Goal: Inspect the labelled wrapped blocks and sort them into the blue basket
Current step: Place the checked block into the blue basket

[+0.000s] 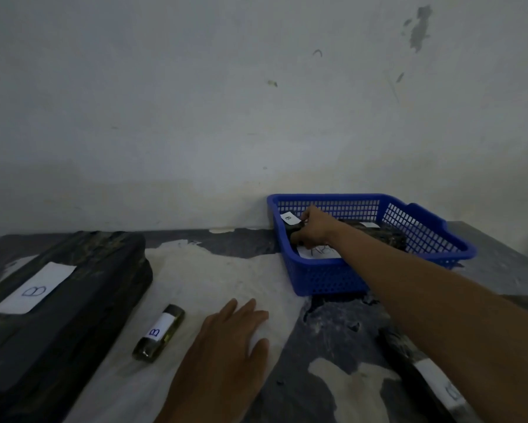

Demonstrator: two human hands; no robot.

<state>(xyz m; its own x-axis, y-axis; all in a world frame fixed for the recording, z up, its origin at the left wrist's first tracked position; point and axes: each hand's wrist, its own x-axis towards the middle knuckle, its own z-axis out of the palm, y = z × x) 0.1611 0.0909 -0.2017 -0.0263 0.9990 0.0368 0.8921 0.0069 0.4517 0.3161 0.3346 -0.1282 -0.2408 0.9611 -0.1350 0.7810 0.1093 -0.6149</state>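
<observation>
Two hands in view: right hand (313,227) reaches far forward, arm stretched over the near rim of the blue basket (332,277), fingers curled round a small dark wrapped block (293,228) with a white B label, held inside the basket at its left end. Left hand (236,331) lies flat on the counter (226,270), palm down, fingers straight, holding nothing. More dark wrapped blocks in the basket sit mostly hidden behind the right forearm; one paper there reads partly, letters unclear. Small B-labelled block (159,332) lies left of the left hand; large B-labelled block (52,300) cut off at frame's left; another labelled block (433,380) bottom right, largely covered by the arm
</observation>
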